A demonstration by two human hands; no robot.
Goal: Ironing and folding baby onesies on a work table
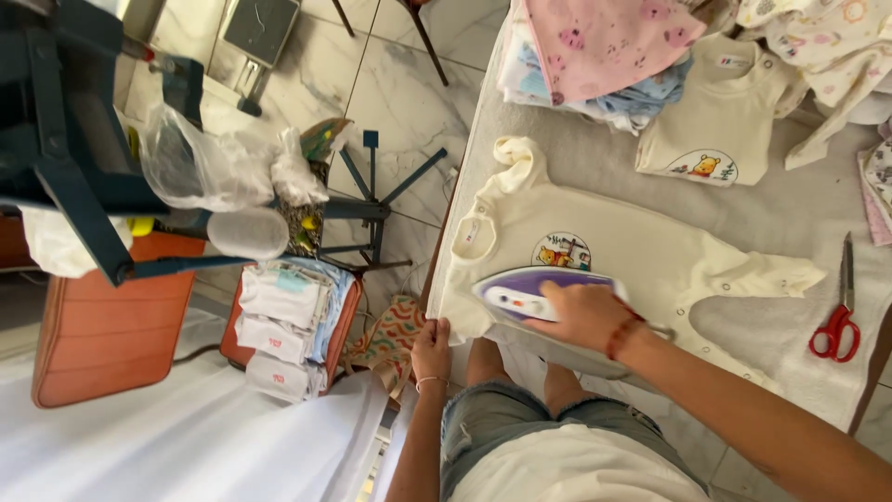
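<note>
Right hand (583, 314) fingers wrap iron (534, 293), hiding handle; left hand (431, 349) fingers pinch onesie (604, 256) edge

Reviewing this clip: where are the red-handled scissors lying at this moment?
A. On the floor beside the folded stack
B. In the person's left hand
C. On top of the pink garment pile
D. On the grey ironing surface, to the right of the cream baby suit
D. The red-handled scissors lie on the grey ironing surface, beyond the cream baby suit; the right hand grips the iron and the left hand pinches the suit's edge.
</note>
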